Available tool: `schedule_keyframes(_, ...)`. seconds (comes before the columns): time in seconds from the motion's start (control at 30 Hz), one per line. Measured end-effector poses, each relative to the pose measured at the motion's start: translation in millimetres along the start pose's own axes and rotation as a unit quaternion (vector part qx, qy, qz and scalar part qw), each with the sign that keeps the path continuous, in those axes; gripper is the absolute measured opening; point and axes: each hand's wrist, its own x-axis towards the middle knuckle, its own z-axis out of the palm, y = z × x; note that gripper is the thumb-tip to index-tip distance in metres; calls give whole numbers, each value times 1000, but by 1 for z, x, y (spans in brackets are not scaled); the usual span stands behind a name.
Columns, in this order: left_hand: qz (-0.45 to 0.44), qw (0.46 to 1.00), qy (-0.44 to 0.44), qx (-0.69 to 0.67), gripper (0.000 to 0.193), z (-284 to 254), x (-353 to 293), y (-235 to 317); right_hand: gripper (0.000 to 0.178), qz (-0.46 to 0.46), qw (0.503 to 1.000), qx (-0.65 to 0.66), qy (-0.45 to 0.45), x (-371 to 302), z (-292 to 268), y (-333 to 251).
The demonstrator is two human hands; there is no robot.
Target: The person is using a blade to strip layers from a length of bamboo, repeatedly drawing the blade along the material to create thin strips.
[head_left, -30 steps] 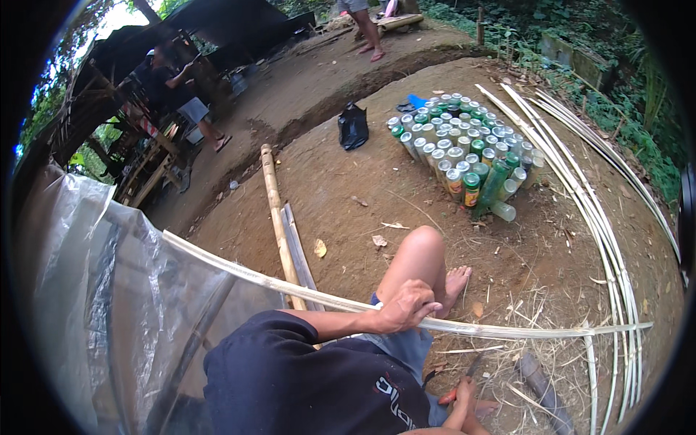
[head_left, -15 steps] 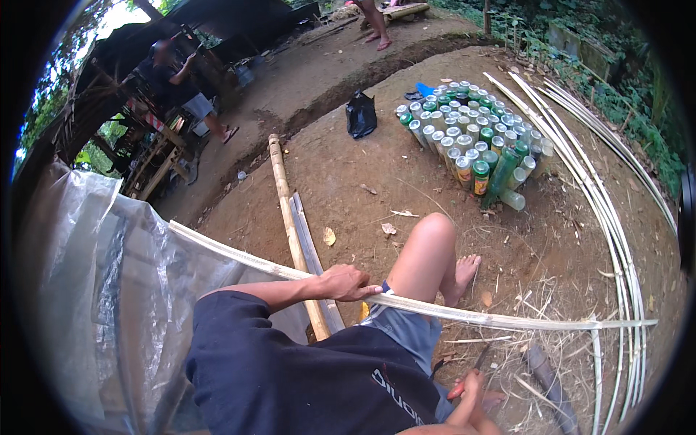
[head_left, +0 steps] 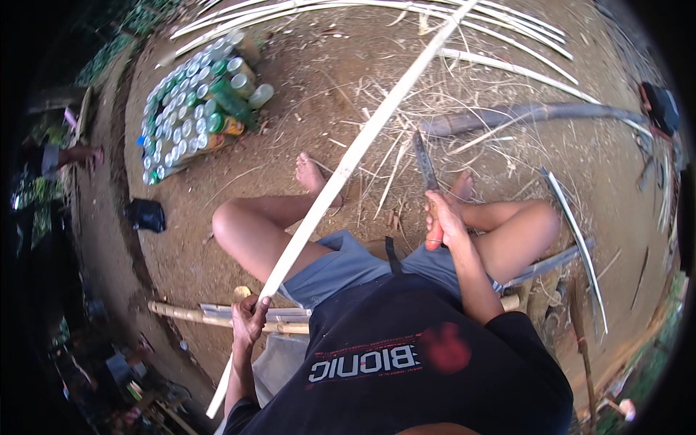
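A long pale bamboo strip (head_left: 348, 163) slants from the lower left, across my left thigh, up to the far side of the yard. Near its lower end my left hand (head_left: 249, 319) is closed round it, thumb along the top. Between my bent knees, my right hand (head_left: 447, 217) grips a knife (head_left: 425, 163) by its orange-red handle. The dark blade points away from me and is apart from the strip. Thin bamboo shavings (head_left: 391, 174) lie scattered on the dirt near the blade.
Upturned glass bottles (head_left: 185, 116) stand clustered at the far left, with a black plastic bag (head_left: 145, 215) nearer. Beyond my right foot lies a dark pole (head_left: 507, 118). Long split strips (head_left: 312, 9) lie at the far edge. A bamboo pole (head_left: 196, 313) rests beside my left hand.
My view has turned to the right. The strip, which lay crosswise over my lap, now runs ahead of me, still in my left hand. The knife stays in my right hand.
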Motion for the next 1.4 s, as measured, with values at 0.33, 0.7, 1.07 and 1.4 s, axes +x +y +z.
schedule_keyframes(0.33, 8, 998, -43, 50, 47, 31, 34, 44, 33, -228, 969, -66, -67, -73, 31, -7)
schedule_keyframes(0.7, -43, 996, -71, -42, 49, 30, 46, 50, 38, -310, 927, -194, -79, -9, 20, -50)
schedule_keyframes(1.07, -49, 998, -12, -24, 46, 40, 49, 50, 49, -189, 972, -122, -69, 69, 33, -97)
schedule_keyframes(1.4, -66, 998, 3, 13, 49, 42, 56, 62, 49, -197, 865, -453, 84, 151, 21, -108)
